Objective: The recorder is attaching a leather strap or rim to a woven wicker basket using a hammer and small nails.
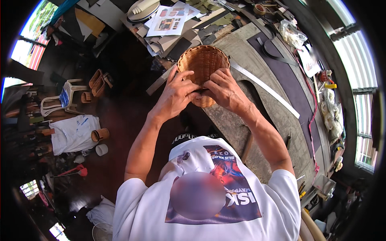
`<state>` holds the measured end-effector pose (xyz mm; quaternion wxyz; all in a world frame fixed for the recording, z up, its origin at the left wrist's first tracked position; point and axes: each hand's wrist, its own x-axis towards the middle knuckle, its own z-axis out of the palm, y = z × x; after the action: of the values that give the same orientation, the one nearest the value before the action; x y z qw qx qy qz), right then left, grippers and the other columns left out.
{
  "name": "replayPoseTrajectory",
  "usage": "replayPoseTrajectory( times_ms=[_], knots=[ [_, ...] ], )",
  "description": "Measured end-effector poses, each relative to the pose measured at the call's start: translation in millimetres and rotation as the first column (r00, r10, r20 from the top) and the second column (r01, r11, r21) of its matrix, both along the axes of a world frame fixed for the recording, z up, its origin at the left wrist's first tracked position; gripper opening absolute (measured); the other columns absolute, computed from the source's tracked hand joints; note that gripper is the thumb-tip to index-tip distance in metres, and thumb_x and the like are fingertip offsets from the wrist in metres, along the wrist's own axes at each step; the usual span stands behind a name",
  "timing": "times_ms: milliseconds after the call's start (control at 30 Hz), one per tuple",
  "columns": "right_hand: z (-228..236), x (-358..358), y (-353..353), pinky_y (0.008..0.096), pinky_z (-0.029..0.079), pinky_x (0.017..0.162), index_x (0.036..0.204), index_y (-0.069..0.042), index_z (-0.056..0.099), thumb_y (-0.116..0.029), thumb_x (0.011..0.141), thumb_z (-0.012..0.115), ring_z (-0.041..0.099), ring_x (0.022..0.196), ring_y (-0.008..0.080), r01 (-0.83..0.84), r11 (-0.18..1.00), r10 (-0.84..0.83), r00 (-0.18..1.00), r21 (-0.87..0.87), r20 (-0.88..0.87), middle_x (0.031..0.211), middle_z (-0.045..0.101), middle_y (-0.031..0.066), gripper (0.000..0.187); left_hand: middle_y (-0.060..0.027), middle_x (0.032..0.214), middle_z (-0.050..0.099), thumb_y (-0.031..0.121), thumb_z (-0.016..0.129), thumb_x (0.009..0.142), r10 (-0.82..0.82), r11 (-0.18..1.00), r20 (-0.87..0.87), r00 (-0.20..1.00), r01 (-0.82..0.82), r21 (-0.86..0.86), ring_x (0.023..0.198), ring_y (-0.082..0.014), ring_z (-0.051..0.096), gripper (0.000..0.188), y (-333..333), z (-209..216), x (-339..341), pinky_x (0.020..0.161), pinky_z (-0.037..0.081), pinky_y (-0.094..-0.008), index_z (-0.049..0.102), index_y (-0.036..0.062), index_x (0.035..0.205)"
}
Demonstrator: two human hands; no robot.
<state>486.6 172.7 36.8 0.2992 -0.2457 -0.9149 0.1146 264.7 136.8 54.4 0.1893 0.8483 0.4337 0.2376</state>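
Note:
A tan wicker basket point(205, 60) is held up in front of me at the edge of the worktable, its wide mouth tilted so that the woven inside shows. My left hand point(173, 93) grips its near rim from the left, the index finger stretched along the side. On the right of the same rim, my right hand point(227, 90) is closed with bent fingers. Both sets of fingertips almost meet at the middle of the rim, and whatever small thing may lie between them is hidden. Below the hands, part of the basket's woven outside is visible.
The worktable point(229, 124) carries a metal ruler point(267, 91), a long dark strip point(281, 68) and a pink tape point(311, 120). Printed sheets point(169, 24) lie on stacked scraps at the far side. To the left stand a white plastic chair point(66, 96) and more baskets point(96, 82).

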Motion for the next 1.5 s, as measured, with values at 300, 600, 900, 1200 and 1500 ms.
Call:
replayPoseTrajectory(
  times_ms=[300, 600, 900, 1200, 1500],
  knots=[
    [12, -22, 55, 0.0412, 0.047, 0.083, 0.104, -0.004, 0.058, -0.021, 0.073, 0.081, 0.063, 0.093, 0.0314, 0.035, 0.985, -0.037, 0.999, -0.172, -0.009, 0.093, 0.066, 0.0111, 0.042, -0.0107, 0.108, 0.067, 0.016, 0.069, 0.088, 0.018, 0.994, 0.082, 0.996, -0.009, -0.108, 0.117, -0.0259, 0.056, 0.020, 58, -4, -27, 0.115, 0.028, -0.0497, 0.072, 0.0034, 0.104],
    [29, -10, 123, 0.0297, 0.047, 0.090, 0.118, -0.003, 0.065, -0.006, 0.094, 0.061, 0.062, 0.098, 0.0101, -0.032, 0.678, 0.047, 0.999, -0.734, 0.000, 0.101, 0.070, 0.0025, 0.025, -0.0136, 0.102, 0.066, 0.021, 0.067, 0.091, -0.037, 0.955, 0.163, 0.986, 0.083, -0.284, 0.101, -0.0280, 0.060, 0.027, 128, 0, -37, 0.090, 0.048, -0.0378, 0.069, -0.0016, 0.106],
    [15, -17, 138, 0.0321, 0.052, 0.081, 0.107, -0.002, 0.067, -0.017, 0.090, 0.070, 0.066, 0.089, 0.0154, 0.088, 0.707, -0.126, 0.992, -0.701, -0.003, 0.095, 0.071, 0.0079, 0.024, -0.0121, 0.089, 0.066, 0.020, 0.063, 0.095, -0.099, 0.882, 0.171, 0.980, 0.166, -0.441, 0.083, -0.0204, 0.062, 0.026, 168, 1, -40, 0.078, 0.050, -0.0351, 0.068, -0.0020, 0.108],
    [16, -29, 148, 0.0306, 0.050, 0.085, 0.110, 0.000, 0.067, -0.018, 0.092, 0.068, 0.063, 0.093, 0.0130, 0.062, 0.697, -0.132, 0.990, -0.714, -0.043, 0.096, 0.070, 0.0068, 0.026, -0.0093, 0.087, 0.071, 0.029, 0.069, 0.092, -0.136, 0.897, 0.198, 0.971, 0.206, -0.391, 0.078, -0.0168, 0.062, 0.037, 189, -9, -44, 0.078, 0.050, -0.0340, 0.068, 0.0025, 0.118],
    [-5, -16, 170, 0.0328, 0.050, 0.094, 0.119, -0.006, 0.067, -0.011, 0.090, 0.069, 0.067, 0.102, 0.0202, 0.034, 0.806, -0.113, 0.989, -0.591, -0.097, 0.105, 0.073, 0.0094, 0.029, -0.0019, 0.088, 0.070, 0.022, 0.065, 0.096, -0.185, 0.847, 0.132, 0.974, 0.226, -0.480, 0.082, -0.0089, 0.058, 0.030, 211, -13, -49, 0.078, 0.048, -0.0286, 0.069, -0.0004, 0.115]
  ],
)
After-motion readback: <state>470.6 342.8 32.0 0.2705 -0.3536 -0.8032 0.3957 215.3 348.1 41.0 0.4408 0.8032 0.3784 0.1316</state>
